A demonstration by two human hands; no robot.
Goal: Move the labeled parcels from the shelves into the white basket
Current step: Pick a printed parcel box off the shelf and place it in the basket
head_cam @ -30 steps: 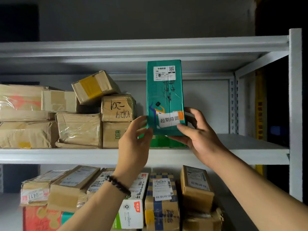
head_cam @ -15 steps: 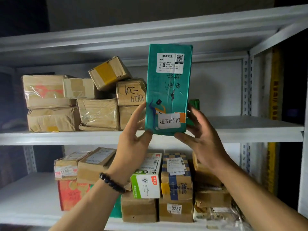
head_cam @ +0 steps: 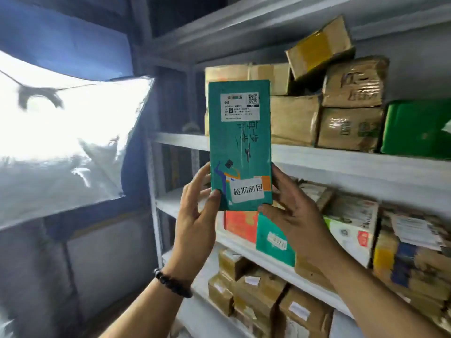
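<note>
Bright, washed-out light pours through a crinkled plastic sheet (head_cam: 61, 142) on the left, framed by dark blue cloth, and white metal shelves (head_cam: 341, 162) run off to the right. Between the two I hold a teal parcel (head_cam: 240, 145) upright, in front of the shelves' left end and clear of every board. My left hand (head_cam: 195, 215) grips its lower left corner, with the thumb pressed on the front face and the fingers curled round behind. My right hand (head_cam: 292, 215) grips the lower right edge, with the thumb at the bottom corner and the fingers lying up along the side. A white shipping label (head_cam: 239, 107) with a QR code sits near the top of the parcel, and a white sticker (head_cam: 247, 191) with four printed characters sits low down, between my thumbs. A dark bead bracelet (head_cam: 172, 282) circles my left wrist. The parcel hides part of the brown cartons (head_cam: 292, 118) stacked on the upper board. To its right a carton with yellow tape (head_cam: 319, 45) lies tilted on top of the stack, above a carton with handwriting (head_cam: 353, 84), and a green parcel (head_cam: 417, 128) stands at the far right. On the board below, partly behind my hands, are an orange-red box (head_cam: 240, 226), a teal box (head_cam: 273, 242) with a white tag and a white box (head_cam: 351, 235) with green and red marks. Further down, more labelled cartons (head_cam: 256, 289) crowd the near board.
</note>
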